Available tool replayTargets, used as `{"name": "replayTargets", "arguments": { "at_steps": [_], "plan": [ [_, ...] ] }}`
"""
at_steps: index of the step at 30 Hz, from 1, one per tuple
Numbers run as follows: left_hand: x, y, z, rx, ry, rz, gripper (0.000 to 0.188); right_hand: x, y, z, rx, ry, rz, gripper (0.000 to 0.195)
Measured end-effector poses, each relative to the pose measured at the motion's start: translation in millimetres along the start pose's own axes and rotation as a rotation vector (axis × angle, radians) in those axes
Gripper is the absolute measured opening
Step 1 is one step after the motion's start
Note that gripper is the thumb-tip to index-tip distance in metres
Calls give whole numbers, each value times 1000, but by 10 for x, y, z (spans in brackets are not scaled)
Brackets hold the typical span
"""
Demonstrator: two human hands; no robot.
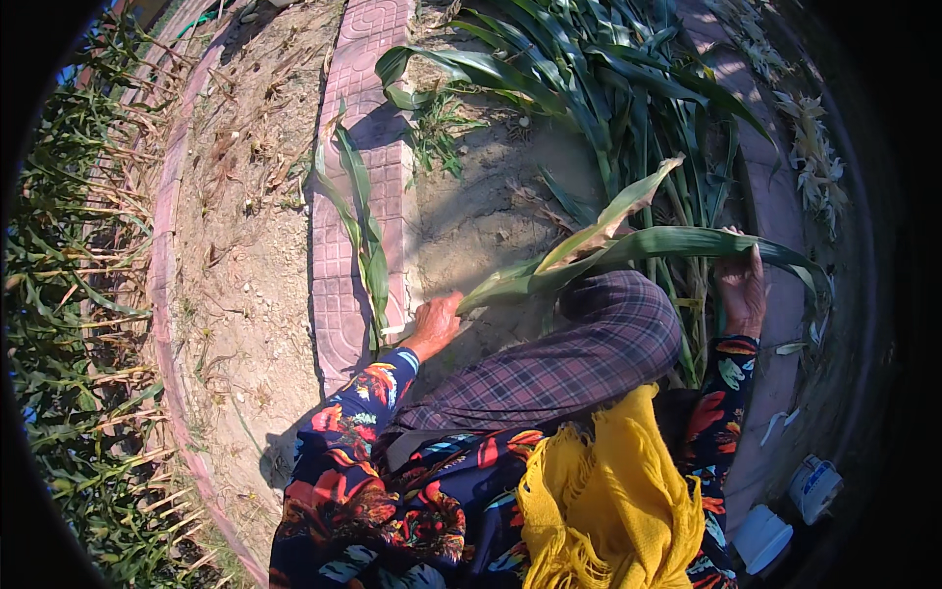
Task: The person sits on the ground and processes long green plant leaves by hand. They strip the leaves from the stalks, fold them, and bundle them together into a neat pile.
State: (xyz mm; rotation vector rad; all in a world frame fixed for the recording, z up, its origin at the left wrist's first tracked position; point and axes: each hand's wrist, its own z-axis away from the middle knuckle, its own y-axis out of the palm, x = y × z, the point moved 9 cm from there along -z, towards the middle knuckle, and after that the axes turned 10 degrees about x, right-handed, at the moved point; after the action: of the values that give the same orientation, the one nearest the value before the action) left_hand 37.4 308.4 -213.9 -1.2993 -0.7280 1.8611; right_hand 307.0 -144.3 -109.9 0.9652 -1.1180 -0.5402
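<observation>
My left hand point(434, 324) is closed around the base of a cut corn stalk top with long leaves point(515, 283), over bare soil. One long green leaf point(677, 243) of it stretches right, across my bent knee, to my right hand point(739, 283). The right hand's fingers are raised at that leaf; whether they grip it cannot be told. A partly dried, yellow-brown leaf point(611, 217) sticks up from the same piece. Beyond my knee lies a heap of green corn stalks point(625, 96). Another small leafy corn piece point(364, 235) lies on the pink paving left of my left hand.
Pink patterned paving point(360, 169) runs along the left, with dry soil point(250, 294) and standing corn plants point(81, 294) beyond. More paving point(773, 206) borders the heap at right. Pale corn husks point(817, 154) lie outside it. Two white buckets point(762, 537) stand at lower right.
</observation>
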Motion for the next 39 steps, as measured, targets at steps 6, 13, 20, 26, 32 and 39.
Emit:
{"name": "replayTargets", "arguments": {
  "at_steps": [6,13,20,26,32,39],
  "plan": [
    [193,-936,12,-153,71,-299,18,-260,-168,-75,-260,75,178,24],
    [-534,-2356,-418,-283,136,-808,4,-500,743,-244,-48,112,1400,58],
    [-2290,-2540,-915,-267,402,-1078,4,-947,2004,-291,443,-243,1546,84],
    [-3760,-2281,-883,-309,770,-1254,6,-918,2223,-326,351,-444,1710,87],
    [-4441,-2188,-431,-584,1248,-1096,32,-484,1837,-399,179,-428,867,10],
    [-3732,-2066,-1175,-136,839,98,90,-110,1669,-360,179,-418,382,21]
  ]
}}
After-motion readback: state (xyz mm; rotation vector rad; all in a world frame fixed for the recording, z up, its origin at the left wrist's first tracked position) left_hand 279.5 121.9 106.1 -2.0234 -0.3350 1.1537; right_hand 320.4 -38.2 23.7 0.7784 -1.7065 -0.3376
